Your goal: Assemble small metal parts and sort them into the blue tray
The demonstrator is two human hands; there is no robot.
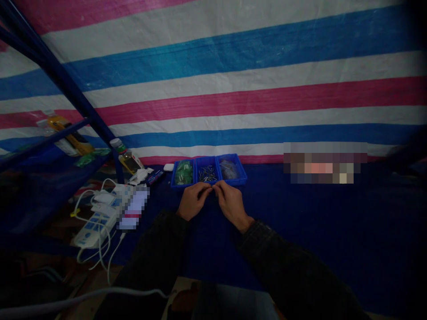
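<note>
My left hand (194, 201) and my right hand (231, 202) meet at the fingertips just in front of three joined blue bins. Both are closed in a pinch, and whatever lies between the fingers is too small to make out. The left bin (183, 187) holds green pieces (184, 172) that look like plastic bags. Small dark metal pieces, perhaps screws (207, 173), fill part of the middle bin (204, 158). In the right bin (240, 182) are clear plastic bags (228, 170).
Left on the blue table (300, 231) lie a phone (134, 209), a white power strip (96, 224) with tangled cables, and crumpled tissue (140, 176). A bottle (126, 156) stands by the blue metal frame (71, 95). Striped sheeting (233, 98) closes off the back.
</note>
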